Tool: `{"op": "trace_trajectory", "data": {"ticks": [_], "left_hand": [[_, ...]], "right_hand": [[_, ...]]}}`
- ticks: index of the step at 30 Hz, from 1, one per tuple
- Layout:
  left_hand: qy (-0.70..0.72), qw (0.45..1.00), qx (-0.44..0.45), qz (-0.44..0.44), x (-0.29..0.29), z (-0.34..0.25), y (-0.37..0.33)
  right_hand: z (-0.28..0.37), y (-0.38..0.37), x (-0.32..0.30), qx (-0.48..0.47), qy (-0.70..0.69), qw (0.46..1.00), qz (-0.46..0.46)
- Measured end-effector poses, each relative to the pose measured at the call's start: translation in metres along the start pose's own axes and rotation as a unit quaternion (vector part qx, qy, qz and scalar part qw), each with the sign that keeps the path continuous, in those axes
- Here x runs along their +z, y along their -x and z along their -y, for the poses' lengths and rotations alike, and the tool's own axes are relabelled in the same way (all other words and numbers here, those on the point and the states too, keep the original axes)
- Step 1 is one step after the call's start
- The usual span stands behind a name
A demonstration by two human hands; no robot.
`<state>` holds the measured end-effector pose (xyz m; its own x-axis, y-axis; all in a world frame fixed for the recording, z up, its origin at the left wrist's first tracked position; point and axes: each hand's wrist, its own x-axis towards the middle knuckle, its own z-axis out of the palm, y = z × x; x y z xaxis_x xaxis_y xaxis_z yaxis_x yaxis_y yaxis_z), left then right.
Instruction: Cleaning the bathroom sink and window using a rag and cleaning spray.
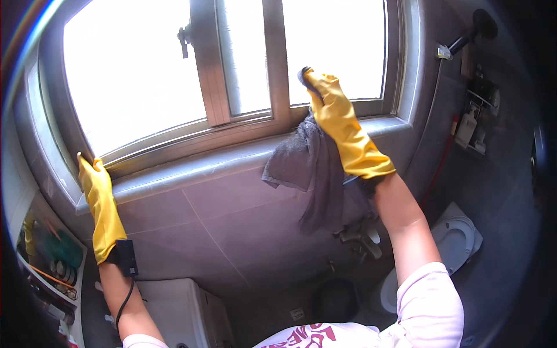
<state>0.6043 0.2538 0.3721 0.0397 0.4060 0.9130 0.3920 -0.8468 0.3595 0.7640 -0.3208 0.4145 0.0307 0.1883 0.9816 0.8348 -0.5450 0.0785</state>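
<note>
My right hand, in a yellow rubber glove, is raised in front of the right window pane. Its fingers are closed on a dark grey cloth, a bunched end of which shows at the fingertips. The rest of the cloth hangs down over the sill and the tiled wall. At the lower left corner of the window frame is my left hand, gloved the same way. Its fingers are apart against the frame and hold nothing that I can see. A small black device with a cable is on my left wrist.
A window handle sticks out on the left pane. Below the sill are a tap, a white basin and a toilet. Shelves with bottles are at right; a mirrored cabinet stands at left.
</note>
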Motion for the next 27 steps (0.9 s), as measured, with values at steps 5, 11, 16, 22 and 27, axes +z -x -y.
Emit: {"op": "trace_trajectory", "data": {"ticks": [5,11,16,22,27], "left_hand": [[-0.085,0.992,-0.088,-0.021,-0.027,0.009,-0.015],[-0.157,0.973,-0.166,-0.015,-0.058,-0.062,-0.005],[-0.176,0.962,-0.207,-0.034,-0.058,-0.046,-0.011],[-0.139,0.957,-0.250,-0.042,-0.054,-0.031,-0.017],[-0.134,0.961,-0.239,-0.045,-0.048,-0.028,-0.015]], "right_hand": [[0.009,0.012,0.002,0.010,-0.033,0.998,0.057],[0.013,0.003,-0.008,-0.010,-0.069,0.981,0.182],[0.056,-0.008,0.016,-0.026,-0.064,0.978,0.196],[0.056,-0.012,0.024,-0.027,-0.121,0.974,0.188],[0.036,-0.012,-0.007,0.007,0.000,0.981,0.196]]}}
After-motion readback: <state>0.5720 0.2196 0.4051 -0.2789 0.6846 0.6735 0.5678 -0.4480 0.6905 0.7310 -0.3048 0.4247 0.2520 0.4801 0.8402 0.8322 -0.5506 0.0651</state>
